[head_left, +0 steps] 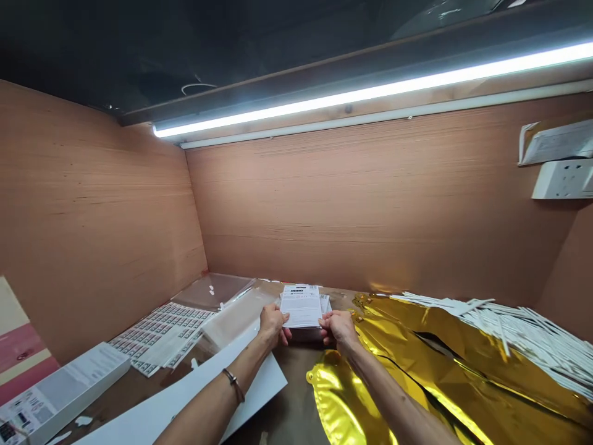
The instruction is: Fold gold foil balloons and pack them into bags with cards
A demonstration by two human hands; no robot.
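A small stack of printed white sheets (301,306) is held up between both hands, above the brown work surface (291,383). The left hand (273,326) grips the stack's lower left corner, thumb on top and fingers (287,337) curled beneath. The right hand (337,327) pinches the lower right corner the same way, its fingers (325,338) closed under the paper. The hands are apart, with the stack spanning the gap. Gold foil sheeting (417,377) lies just beside the right hand; a clear plastic sleeve (236,316) lies near the left. Label sheets (160,337) and a white board (199,402) lie further left, white strips (514,334) further right.
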